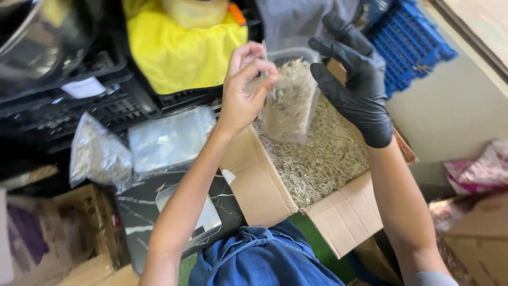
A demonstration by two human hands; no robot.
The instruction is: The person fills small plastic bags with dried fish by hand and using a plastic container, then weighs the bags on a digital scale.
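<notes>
The bare left hand [244, 85] pinches the clear bag [289, 100], nearly full of dried grain, above the open cardboard box [275, 196]; the gloved right hand [360, 79] hovers open beside it. Unsealed yet.

Yellow cloth [180, 50] in a black crate [114, 103] far left, blue crate [410, 45] far right, filled clear bags [98, 156] at left, pink bag [479, 172] right, small scale [203, 222] near.

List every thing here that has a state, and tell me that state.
Clear plastic bag: open, held upright, part-filled with grain.
Brown cardboard box: flaps open, holds loose grain.
Bare left hand: pinching the bag's rim.
Black-gloved right hand: open, beside the bag.
Filled clear pouch: lying flat.
</notes>
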